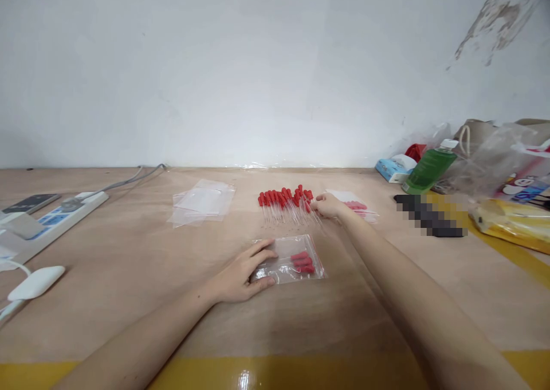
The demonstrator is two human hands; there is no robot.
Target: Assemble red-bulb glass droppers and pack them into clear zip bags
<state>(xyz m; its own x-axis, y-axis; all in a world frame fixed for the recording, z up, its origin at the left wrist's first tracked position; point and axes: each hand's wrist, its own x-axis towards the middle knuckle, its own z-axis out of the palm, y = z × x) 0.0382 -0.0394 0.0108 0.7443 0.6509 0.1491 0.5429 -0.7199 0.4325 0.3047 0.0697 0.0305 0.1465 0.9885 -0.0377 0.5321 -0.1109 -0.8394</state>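
Under the spread fingers of my left hand (253,270) a clear zip bag (283,272) lies flat on the table. Three droppers with red rubber bulbs (302,262) show inside it, bulbs toward the red-edged right side. Farther back is a pile of glass droppers (281,198), red bulbs pointing away and thin tubes toward me. At the pile's right end my right hand (329,205) pinches a dropper by its bulb end. Just right of that hand, partly hidden by it, lie bags with red bulbs inside (356,205).
Flat clear bags (204,203) are stacked left of the pile. A power strip (55,224) with plugs and a white charger (36,283) lie at left. At right are a green bottle (431,166), a tissue pack (395,168), a pixelated dark object (429,215) and a yellow package (511,221).
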